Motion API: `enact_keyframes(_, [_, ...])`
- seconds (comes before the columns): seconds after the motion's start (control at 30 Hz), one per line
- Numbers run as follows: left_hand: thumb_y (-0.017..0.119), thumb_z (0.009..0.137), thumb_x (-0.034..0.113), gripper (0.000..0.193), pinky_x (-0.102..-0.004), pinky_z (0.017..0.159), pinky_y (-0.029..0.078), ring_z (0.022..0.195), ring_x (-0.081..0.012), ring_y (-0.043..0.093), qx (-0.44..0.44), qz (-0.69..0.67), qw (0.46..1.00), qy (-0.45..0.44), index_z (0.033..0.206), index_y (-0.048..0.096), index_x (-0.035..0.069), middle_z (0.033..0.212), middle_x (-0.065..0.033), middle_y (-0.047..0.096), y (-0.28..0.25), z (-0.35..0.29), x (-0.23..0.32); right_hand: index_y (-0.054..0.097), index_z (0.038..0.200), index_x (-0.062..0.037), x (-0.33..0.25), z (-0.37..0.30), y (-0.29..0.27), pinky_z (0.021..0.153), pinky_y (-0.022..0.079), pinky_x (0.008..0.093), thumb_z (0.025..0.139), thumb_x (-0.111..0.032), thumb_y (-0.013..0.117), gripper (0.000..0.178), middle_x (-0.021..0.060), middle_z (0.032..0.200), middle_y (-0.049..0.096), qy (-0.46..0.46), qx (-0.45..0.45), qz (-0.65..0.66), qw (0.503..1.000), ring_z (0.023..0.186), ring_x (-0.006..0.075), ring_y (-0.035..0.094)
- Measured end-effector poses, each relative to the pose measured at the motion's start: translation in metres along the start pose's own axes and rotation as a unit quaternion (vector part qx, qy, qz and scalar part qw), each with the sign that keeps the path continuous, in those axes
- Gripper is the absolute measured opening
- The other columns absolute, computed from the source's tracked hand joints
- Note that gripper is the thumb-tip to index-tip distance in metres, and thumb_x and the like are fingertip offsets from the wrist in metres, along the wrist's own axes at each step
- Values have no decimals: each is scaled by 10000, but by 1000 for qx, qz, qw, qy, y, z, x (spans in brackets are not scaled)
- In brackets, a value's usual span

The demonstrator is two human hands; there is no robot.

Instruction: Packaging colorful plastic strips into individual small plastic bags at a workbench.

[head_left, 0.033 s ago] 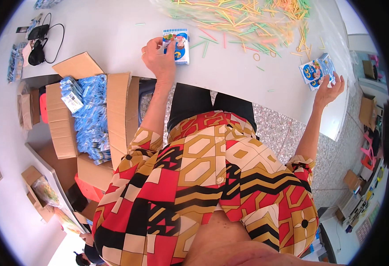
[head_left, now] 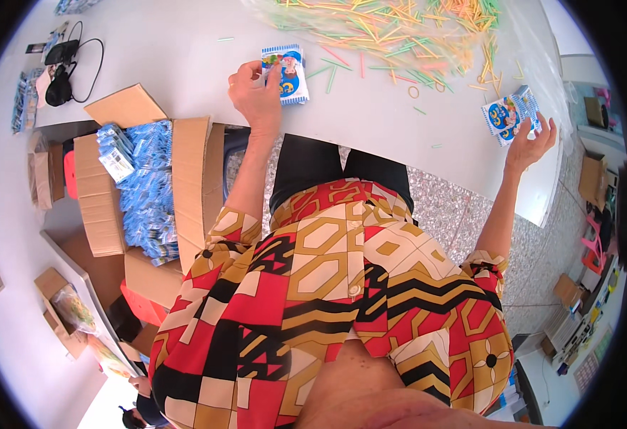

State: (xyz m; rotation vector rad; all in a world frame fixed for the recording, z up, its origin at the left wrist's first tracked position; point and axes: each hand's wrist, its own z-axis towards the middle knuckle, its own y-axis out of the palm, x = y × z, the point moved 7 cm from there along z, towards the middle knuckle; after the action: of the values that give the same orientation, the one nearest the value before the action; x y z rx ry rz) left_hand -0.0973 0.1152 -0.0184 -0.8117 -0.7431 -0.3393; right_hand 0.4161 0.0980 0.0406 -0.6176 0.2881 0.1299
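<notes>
The person is sitting at a white table (head_left: 185, 64), both arms reaching out over it. The left hand (head_left: 256, 96) is lying near the table's front edge, fingers curled onto one blue-and-white packet (head_left: 285, 71) and pinning it flat to the top. The right hand (head_left: 531, 143) is stretching to the table's right edge, fingers spread half open and gripping a second packet (head_left: 510, 114) of the same kind, which is tilting up off the surface. Across the far edge, between and beyond the two packets, a loose heap of thin coloured sticks (head_left: 399, 28) is spilling, with stray ones scattered toward the left packet. At the far left corner a black cable and device (head_left: 63, 71) are lying. Beside the table's left side, an open cardboard box (head_left: 185, 186) is standing, crammed with many more blue packets (head_left: 149, 186), too many to count.
</notes>
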Motion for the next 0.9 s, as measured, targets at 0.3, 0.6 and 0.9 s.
enact_keyframes(0.3, [718, 775, 57, 114, -166, 508, 379, 587, -6, 485, -185, -438, 867, -154, 820, 624, 8, 677, 13, 599, 7, -4, 71, 483, 1203, -24, -174, -23, 76, 901, 408, 273, 913, -115, 514, 306, 66, 1041, 606, 91, -399, 479, 777, 1010, 139, 549])
enact_keyframes(0.6, [680, 800, 51, 172, -200, 629, 467, 741, -61, 584, -306, -512, 775, -206, 940, 596, -2, 880, -54, 638, 13, -20, 106, 662, 923, -36, -270, -22, 80, 655, 471, 233, 844, -248, 647, 227, 20, 750, 637, 49, -491, 504, 709, 820, 87, 592])
enact_keyframes(0.9, [563, 893, 151, 266, -313, 799, 529, 944, -175, 621, -466, -565, 589, -341, 1129, 543, 32, 1028, -70, 625, 26, -48, 111, 662, 978, -96, -282, -13, 70, 495, 464, 177, 850, -205, 641, 170, 7, 1213, 509, -48, -413, 537, 734, 845, 65, 567])
